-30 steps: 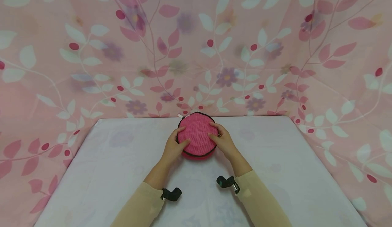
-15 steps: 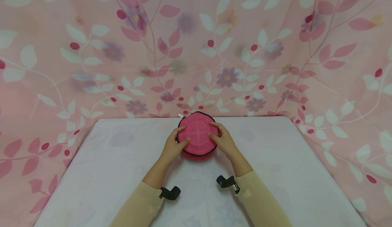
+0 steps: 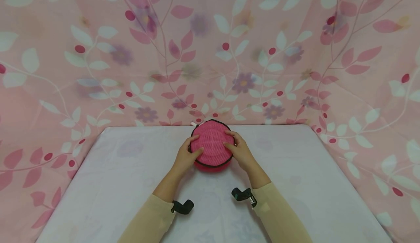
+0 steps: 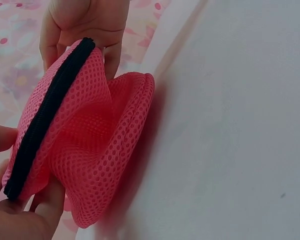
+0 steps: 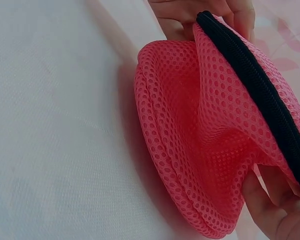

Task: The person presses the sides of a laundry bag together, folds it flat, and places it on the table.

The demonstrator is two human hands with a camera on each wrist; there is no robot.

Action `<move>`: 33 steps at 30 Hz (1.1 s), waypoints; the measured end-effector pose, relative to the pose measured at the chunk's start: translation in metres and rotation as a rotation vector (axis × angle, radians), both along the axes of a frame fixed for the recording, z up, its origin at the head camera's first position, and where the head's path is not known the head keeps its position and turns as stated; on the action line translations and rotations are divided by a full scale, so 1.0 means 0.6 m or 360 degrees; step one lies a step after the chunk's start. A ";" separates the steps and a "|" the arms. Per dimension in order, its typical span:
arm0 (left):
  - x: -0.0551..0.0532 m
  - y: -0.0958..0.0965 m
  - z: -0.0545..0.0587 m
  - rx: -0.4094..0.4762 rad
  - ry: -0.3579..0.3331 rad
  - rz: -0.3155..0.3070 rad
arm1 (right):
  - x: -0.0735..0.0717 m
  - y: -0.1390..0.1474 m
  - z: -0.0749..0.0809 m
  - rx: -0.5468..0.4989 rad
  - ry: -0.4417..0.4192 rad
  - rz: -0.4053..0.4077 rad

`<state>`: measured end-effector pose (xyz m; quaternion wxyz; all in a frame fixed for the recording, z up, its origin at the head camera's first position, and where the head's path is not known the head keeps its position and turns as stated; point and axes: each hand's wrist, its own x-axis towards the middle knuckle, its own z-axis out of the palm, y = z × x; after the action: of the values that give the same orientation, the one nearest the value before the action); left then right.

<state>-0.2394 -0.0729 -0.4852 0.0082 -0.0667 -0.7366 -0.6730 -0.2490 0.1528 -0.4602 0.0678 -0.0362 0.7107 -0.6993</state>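
Note:
A round pink mesh laundry bag (image 3: 212, 144) with a black zipper (image 4: 50, 117) round its top edge is held between both hands over the white table. My left hand (image 3: 187, 156) grips its left side, thumb on the top panel and fingers at the zippered edge. On the opposite side my right hand (image 3: 242, 152) grips it the same way. Both wrist views show the mesh side wall sagging in folds below the zipper, with the rounded base close over the tabletop. In the right wrist view the zipper (image 5: 257, 82) runs closed along the rim.
The table (image 3: 137, 170) is covered with a white cloth. A pink curtain (image 3: 210, 53) with leaves and flowers hangs behind and along both sides. Small black cameras (image 3: 183, 207) are strapped at the cuffs of the beige sleeves (image 3: 147, 217).
Almost nothing differs; both hands keep their grip on the mesh laundry bag, which stays in the same place.

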 end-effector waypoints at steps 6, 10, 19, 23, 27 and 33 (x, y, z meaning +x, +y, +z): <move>-0.002 0.002 -0.005 0.0067 -0.0001 -0.0020 | -0.002 0.001 -0.005 -0.0049 -0.0024 -0.0019; -0.003 0.005 -0.008 0.0104 -0.0016 -0.0020 | -0.002 0.000 -0.006 -0.0080 -0.0048 -0.0023; -0.002 0.009 -0.006 0.0194 -0.0059 0.0001 | -0.003 -0.002 -0.011 -0.0140 -0.0090 -0.0014; -0.005 0.009 -0.006 0.0216 -0.0050 -0.0002 | -0.002 -0.002 -0.012 -0.0157 -0.0113 -0.0014; -0.006 0.010 -0.014 0.0246 -0.0042 0.0022 | -0.003 -0.003 -0.014 -0.0156 -0.0144 -0.0017; -0.004 0.012 -0.017 0.0293 -0.0104 0.0040 | -0.004 -0.003 -0.018 -0.0141 -0.0162 -0.0007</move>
<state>-0.2418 -0.0660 -0.4957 -0.0014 -0.0343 -0.6723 -0.7395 -0.2512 0.1511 -0.4709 0.1006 -0.0019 0.6748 -0.7311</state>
